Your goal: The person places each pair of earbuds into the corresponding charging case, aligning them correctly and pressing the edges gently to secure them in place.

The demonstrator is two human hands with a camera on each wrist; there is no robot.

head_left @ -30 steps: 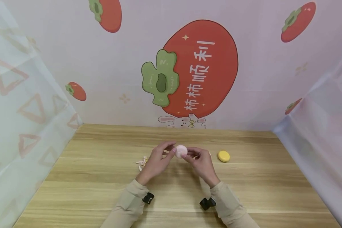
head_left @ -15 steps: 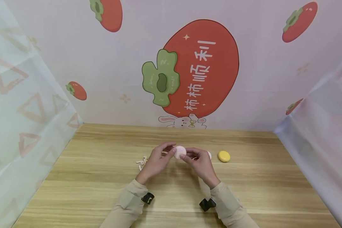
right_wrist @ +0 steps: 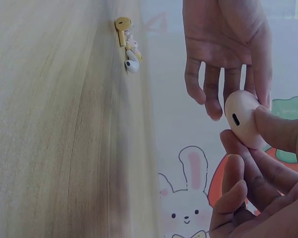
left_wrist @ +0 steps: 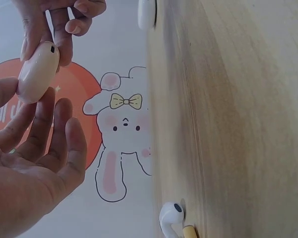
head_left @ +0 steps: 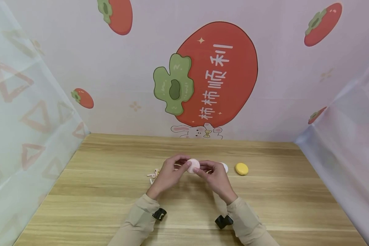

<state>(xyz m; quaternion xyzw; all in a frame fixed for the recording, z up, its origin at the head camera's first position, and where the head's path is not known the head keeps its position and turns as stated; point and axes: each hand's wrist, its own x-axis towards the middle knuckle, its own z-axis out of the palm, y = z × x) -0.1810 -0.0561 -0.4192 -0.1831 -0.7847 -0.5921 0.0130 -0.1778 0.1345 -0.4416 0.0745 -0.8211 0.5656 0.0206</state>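
Note:
Both hands hold a pale pink, round earbud charging case up above the table. My left hand pinches its left side and my right hand its right side, thumbs toward me. A small dark port shows on the edge of the pink case in the left wrist view. The lid looks closed. Loose earbuds lie on the table just left of my left hand, partly hidden by it. Among them, a yellow earbud and a white earbud appear in the right wrist view.
A yellow round case sits on the wooden table right of my right hand. Between them a white case is partly covered by that hand. A printed cloth backdrop stands behind the table, with cloth sides left and right.
The pink case has shifted slightly left and toward me, still held by both hands. More of the white case now shows beside my right hand.

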